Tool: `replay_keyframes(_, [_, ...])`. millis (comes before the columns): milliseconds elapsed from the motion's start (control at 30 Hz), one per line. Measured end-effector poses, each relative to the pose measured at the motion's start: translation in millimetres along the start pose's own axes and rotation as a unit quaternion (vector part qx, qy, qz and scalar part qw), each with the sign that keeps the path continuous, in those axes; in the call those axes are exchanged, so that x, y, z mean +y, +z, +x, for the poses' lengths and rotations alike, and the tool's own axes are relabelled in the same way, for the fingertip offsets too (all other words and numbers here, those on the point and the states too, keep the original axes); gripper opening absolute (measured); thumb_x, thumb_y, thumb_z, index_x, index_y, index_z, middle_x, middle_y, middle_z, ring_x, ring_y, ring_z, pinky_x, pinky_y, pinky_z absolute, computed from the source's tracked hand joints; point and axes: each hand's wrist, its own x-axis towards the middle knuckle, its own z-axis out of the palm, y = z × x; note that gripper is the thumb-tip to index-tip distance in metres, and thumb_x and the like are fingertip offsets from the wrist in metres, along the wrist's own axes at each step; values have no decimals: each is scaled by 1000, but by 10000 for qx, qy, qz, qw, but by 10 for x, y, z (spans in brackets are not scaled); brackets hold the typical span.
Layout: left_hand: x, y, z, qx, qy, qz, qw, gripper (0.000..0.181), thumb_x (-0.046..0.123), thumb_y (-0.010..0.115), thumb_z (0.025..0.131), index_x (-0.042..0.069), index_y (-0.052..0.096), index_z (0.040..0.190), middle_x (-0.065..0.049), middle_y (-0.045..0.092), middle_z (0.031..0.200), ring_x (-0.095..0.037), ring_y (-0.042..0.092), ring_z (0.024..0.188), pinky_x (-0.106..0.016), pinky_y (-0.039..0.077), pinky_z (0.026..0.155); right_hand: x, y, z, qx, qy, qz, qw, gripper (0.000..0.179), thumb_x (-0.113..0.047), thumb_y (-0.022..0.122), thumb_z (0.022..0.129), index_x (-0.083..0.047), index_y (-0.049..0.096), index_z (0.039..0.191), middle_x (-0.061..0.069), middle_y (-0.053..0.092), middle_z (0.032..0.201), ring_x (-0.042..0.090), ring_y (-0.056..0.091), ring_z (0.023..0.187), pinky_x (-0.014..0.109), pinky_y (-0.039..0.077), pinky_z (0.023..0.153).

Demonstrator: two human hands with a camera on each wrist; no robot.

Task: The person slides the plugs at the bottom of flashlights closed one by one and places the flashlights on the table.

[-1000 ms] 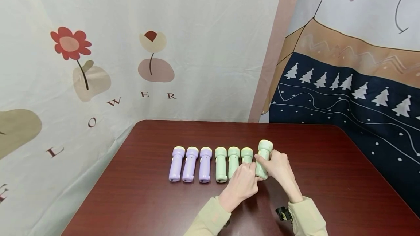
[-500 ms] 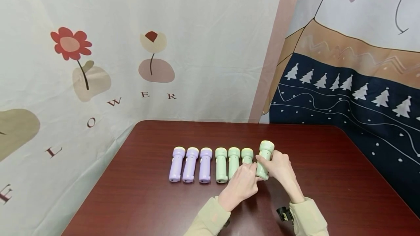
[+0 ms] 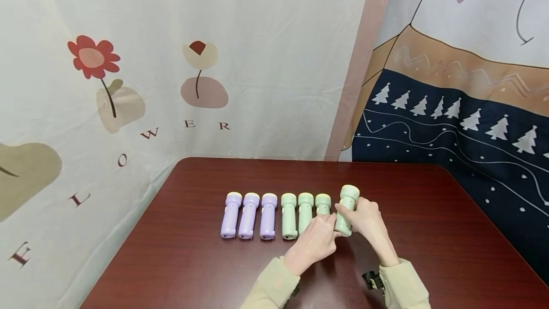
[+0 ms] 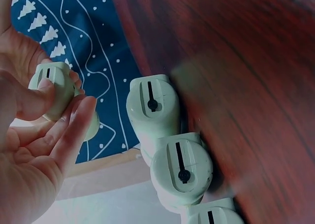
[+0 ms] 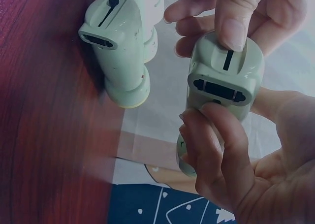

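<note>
A pale green flashlight [image 3: 349,200] is held tilted above the table at the right end of a row. My right hand [image 3: 370,221] grips its barrel, thumb on the near side. My left hand [image 3: 312,241] is at its tail end. In the right wrist view, the left thumb [image 5: 233,34] presses on the slotted tail cap, partly covering the slot. The left wrist view shows the left fingers [image 4: 71,128] beside that tail end. Green flashlights [image 3: 289,216] lie to the left, one of them partly behind my left hand.
Three purple flashlights [image 3: 248,216] lie side by side farther left, heads pointing away. Everything sits on a dark red-brown table [image 3: 201,271] with rounded far corners. Printed curtains [image 3: 274,61] hang behind it. A black strap device [image 3: 372,280] is at the right sleeve.
The held flashlight and my right hand have shifted very slightly to the right. The flashlights on the table have not moved.
</note>
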Motion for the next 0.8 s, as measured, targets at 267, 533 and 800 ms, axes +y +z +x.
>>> replay_keyframes(267, [-11, -15, 11, -312, -19, -158, 9994, 13, 18, 67, 85, 8, 60, 91, 0, 61, 76, -13, 65, 80, -19, 49, 67, 25, 11, 1, -11, 13, 15, 10000, 39, -38, 67, 84, -1, 55, 79, 9, 57, 63, 14, 57, 51, 26, 46, 47])
replay_keyframes(533, [-16, -18, 10, -439, 0, -144, 9989, 14, 20, 66, 87, 8, 61, 92, 1, 62, 76, -12, 66, 79, -17, 49, 66, 51, 17, -6, -84, 41, 7, 10000, 40, -39, 67, 84, -1, 57, 78, 9, 58, 62, 13, 57, 51, 26, 46, 47])
replay_keyframes(800, [-33, -41, 23, -463, 130, -385, 9981, 15, 18, 67, 87, 11, 56, 80, 4, 55, 67, -6, 56, 64, -12, 39, 57, 69, 11, 4, -158, 68, 21, 9999, 41, -38, 67, 84, 1, 58, 83, 10, 60, 66, 14, 58, 53, 27, 48, 48])
